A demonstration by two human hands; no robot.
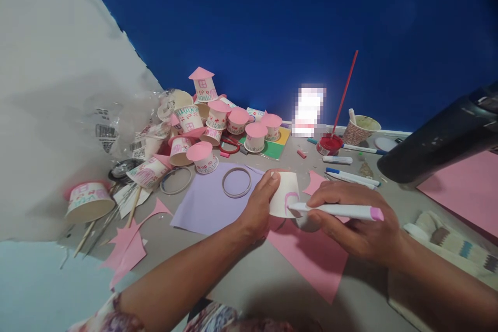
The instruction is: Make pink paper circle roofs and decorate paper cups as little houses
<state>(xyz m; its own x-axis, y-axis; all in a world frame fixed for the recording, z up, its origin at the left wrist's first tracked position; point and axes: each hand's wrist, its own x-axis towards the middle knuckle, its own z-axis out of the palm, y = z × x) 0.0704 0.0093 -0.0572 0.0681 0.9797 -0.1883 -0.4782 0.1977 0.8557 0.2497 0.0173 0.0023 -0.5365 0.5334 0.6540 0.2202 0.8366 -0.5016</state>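
My left hand (pixel 260 206) is closed around the side of a white paper cup (pixel 280 192), which is turned upside down with its wide end toward me. A pink arch outline is drawn on the cup's side. Between the thumb and fingers of my right hand (pixel 358 218) is a white marker (pixel 342 211) with a pink end. The marker's tip touches the cup at the arch. Below the cup lies a sheet of pink paper (pixel 311 257), and a lilac sheet (pixel 210 199) is to the left with a tape roll (pixel 237 182) on it.
Decorated paper cups with pink paper roofs (pixel 256 137) crowd the back left, beside plastic bags (pixel 105 129). Pink scraps (pixel 128 249) lie at the left. Farther right are markers (pixel 352 177), a red paint pot (pixel 329 143), a patterned cup (pixel 360 130), a black cylinder (pixel 431 140) and a cloth (pixel 447 244).
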